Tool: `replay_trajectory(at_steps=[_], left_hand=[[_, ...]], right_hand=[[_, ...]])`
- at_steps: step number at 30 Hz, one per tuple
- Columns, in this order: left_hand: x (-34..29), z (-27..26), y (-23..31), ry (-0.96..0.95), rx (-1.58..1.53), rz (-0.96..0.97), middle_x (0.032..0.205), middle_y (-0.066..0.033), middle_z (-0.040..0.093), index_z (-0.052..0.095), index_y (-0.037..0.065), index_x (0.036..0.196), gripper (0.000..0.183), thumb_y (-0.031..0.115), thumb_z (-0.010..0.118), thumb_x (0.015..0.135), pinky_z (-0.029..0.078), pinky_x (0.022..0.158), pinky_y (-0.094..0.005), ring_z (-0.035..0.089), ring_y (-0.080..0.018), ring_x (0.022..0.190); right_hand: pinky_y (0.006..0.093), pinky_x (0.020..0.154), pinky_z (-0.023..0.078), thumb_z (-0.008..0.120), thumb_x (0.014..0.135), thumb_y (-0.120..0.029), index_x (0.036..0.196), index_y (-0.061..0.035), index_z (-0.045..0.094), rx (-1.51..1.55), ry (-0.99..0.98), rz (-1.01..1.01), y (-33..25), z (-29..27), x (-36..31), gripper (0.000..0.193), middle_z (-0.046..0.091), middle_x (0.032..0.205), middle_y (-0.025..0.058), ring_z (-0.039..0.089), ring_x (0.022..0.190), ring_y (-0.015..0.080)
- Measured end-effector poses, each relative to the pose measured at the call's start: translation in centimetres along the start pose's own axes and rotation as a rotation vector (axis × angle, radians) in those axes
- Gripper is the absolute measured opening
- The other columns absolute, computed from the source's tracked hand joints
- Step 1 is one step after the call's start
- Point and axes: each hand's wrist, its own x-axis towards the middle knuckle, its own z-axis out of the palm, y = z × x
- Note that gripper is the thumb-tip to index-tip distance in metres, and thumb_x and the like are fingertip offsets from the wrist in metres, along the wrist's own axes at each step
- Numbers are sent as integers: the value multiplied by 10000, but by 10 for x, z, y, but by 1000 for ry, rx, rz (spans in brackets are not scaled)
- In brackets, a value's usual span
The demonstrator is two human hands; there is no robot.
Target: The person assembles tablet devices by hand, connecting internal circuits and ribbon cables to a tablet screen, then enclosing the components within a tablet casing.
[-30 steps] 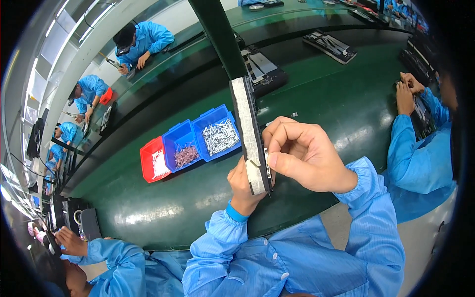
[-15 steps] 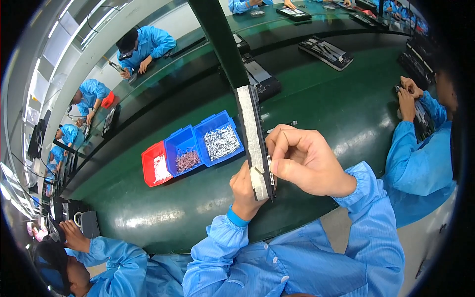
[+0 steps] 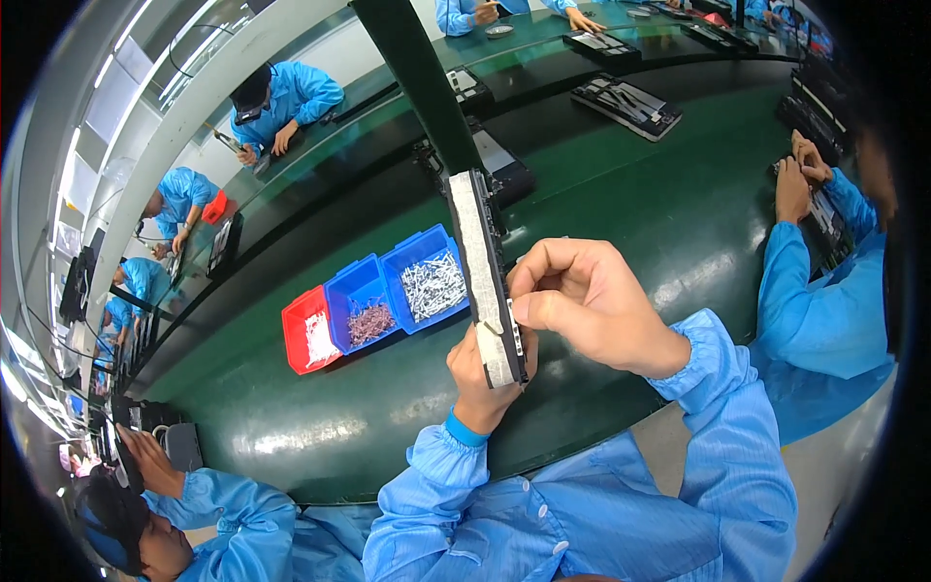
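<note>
My left hand (image 3: 472, 373) grips the lower end of a long, narrow black unit (image 3: 475, 262), held on edge above the green table. A whitish strip runs along the side of the unit that shows. At its right side my right hand (image 3: 596, 306) is closed in a pinch, thumb and forefinger against the unit's lower half. Whatever is between those fingertips is too small or hidden to tell. Left of the unit stand a red bin (image 3: 290, 341) of white pieces, a blue bin (image 3: 339, 287) of small purplish pieces and another blue bin (image 3: 419, 242) of silvery pieces.
A green post (image 3: 422, 87) rises just beyond the held unit. Black units, one of them (image 3: 626, 105) with its inside showing, rest along the dark belt (image 3: 543, 155). Co-workers in blue sit close on my right (image 3: 824, 291) and left (image 3: 228, 504); others work across the line.
The held unit has shifted a little left and turned slightly, showing more of its right side. My right hand has moved left with it, still pinched against it.
</note>
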Motion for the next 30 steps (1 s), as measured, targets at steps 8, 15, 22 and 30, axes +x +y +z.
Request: replay_trajectory(at_steps=[8, 15, 22, 30], left_hand=[[7, -6, 10, -42, 30, 30, 861, -124, 666, 671, 14, 981, 286, 72, 784, 724, 540, 557, -339, 675, -279, 650], [4, -5, 7, -74, 50, 60, 846, -115, 669, 654, -1, 1020, 329, 42, 764, 713, 540, 581, -326, 680, -263, 668], [8, -9, 12, -78, -2, 16, 762, -83, 672, 662, 32, 927, 262, 72, 774, 693, 533, 594, -326, 682, -265, 656], [7, -12, 9, -115, -80, 34, 991, -136, 705, 661, -1, 1106, 401, 57, 762, 722, 572, 643, -328, 717, -265, 796]], right_hand=[[252, 693, 539, 646, 843, -27, 892, 58, 613, -42, 8, 35, -4, -5, 1, 103, 660, 833, 80, 639, 754, 98], [235, 667, 522, 655, 801, -28, 872, 39, 602, -54, 4, 56, -9, -6, 0, 112, 642, 813, 52, 611, 724, 78], [258, 751, 523, 720, 739, -33, 916, 27, 578, -33, -27, 28, -6, -5, -4, 235, 610, 879, 54, 614, 799, 106], [293, 880, 474, 734, 703, -32, 1005, 12, 531, -98, -64, -52, 1, 4, -9, 365, 561, 984, 67, 565, 922, 127]])
